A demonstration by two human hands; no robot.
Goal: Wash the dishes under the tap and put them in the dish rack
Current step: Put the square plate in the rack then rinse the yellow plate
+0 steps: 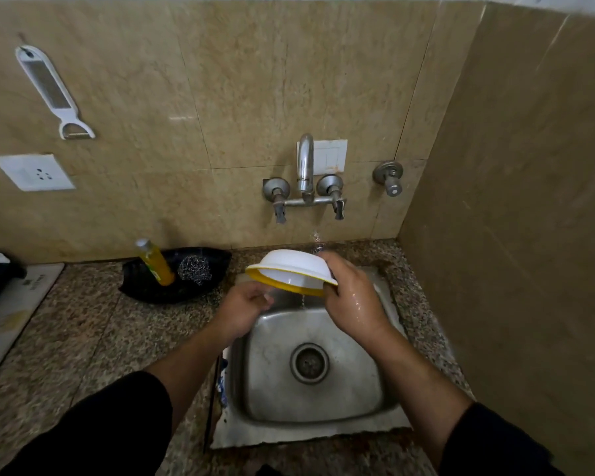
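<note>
A white bowl (291, 266) with a yellow rim is held upside down and tilted over the steel sink (368, 389). My right hand (352, 297) grips its right edge and is wet. My left hand (244, 309) is just below the bowl's left rim, fingers curled, and I cannot tell whether it touches the bowl. Water falls from the tap (305, 166) onto the bowl's far side and a thin stream drips from the rim into the sink. No dish rack is visible.
A black tray (141, 286) left of the sink holds a yellow soap bottle (155, 262) and a steel scrubber (194, 267). A speckled granite counter (93, 338) surrounds the sink. A peeler (50, 89) and a socket (35, 172) are on the wall; a side wall stands close on the right.
</note>
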